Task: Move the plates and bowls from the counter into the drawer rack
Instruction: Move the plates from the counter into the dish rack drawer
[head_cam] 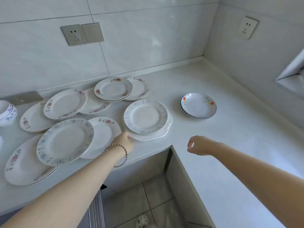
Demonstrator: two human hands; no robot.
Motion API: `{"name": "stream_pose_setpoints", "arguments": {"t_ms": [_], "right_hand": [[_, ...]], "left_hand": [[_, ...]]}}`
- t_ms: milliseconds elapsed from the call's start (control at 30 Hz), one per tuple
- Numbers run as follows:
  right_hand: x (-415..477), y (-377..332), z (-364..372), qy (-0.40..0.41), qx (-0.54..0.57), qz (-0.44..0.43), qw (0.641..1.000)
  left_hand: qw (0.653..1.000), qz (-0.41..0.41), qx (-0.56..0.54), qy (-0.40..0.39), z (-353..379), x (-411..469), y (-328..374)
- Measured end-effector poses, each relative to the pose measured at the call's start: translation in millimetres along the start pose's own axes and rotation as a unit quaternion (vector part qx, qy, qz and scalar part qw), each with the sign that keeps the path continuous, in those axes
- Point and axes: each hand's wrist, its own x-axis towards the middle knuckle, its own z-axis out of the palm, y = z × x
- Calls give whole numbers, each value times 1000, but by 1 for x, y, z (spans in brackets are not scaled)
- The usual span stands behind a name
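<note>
Several flowered plates lie overlapping on the white counter (205,137). A stack topped by a blue-patterned plate (145,116) sits on a white scalloped dish (153,136) near the inner corner. My left hand (124,143) touches the near-left edge of that stack, its fingertips hidden under the rim. My right hand (198,145) hovers over the counter to the right, fingers loosely curled and holding nothing. Two stacked shallow bowls with red flowers (198,105) stand further right. The wire drawer rack (96,209) shows partly below the counter.
More plates spread across the left, including a large blue-patterned plate (65,141) near the front edge. Stacked bowls (7,112) stand at the far left. Tiled walls with sockets (74,34) close the back and right. A cabinet front (141,168) stands under the counter.
</note>
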Motion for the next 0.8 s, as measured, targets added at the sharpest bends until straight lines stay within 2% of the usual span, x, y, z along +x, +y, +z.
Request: {"name": "stream_pose_setpoints", "arguments": {"t_ms": [233,367,467,600,700,800], "right_hand": [[97,-24,-26,1,45,-7,999],[163,-39,-41,32,130,21,991],[207,-52,-53,47,215,59,974],[248,-65,-55,29,270,117,955],[267,-66,-47,23,302,142,943],[276,-65,-43,21,385,166,907]], "left_hand": [[996,-67,-59,4,-9,105,11],[987,-129,-94,-6,-19,176,18],[983,-159,-84,-43,-16,213,16],[989,-133,-26,-55,-1,237,11],[982,-164,-70,-65,10,243,7],[972,-184,-115,-93,16,243,3]]}}
